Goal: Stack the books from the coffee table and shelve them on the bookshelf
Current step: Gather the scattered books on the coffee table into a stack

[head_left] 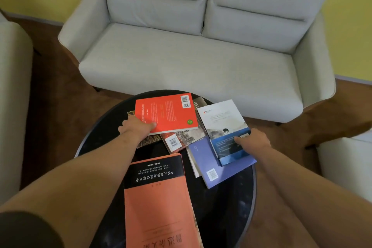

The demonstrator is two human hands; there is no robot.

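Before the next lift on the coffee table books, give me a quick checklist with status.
1. Left hand on red book: ok, thumb lies on its cover.
2. Right hand on white-and-blue book: ok, touching its cover.
3. Grip underneath either book: cannot tell, hidden.
4. Books in one stack: not ok, spread over the coffee table, some overlapping.
5. White-and-blue book free to lift: ok, nothing lies on it; it rests on the purple book.
6. Route to bookshelf: cannot tell, none in view.
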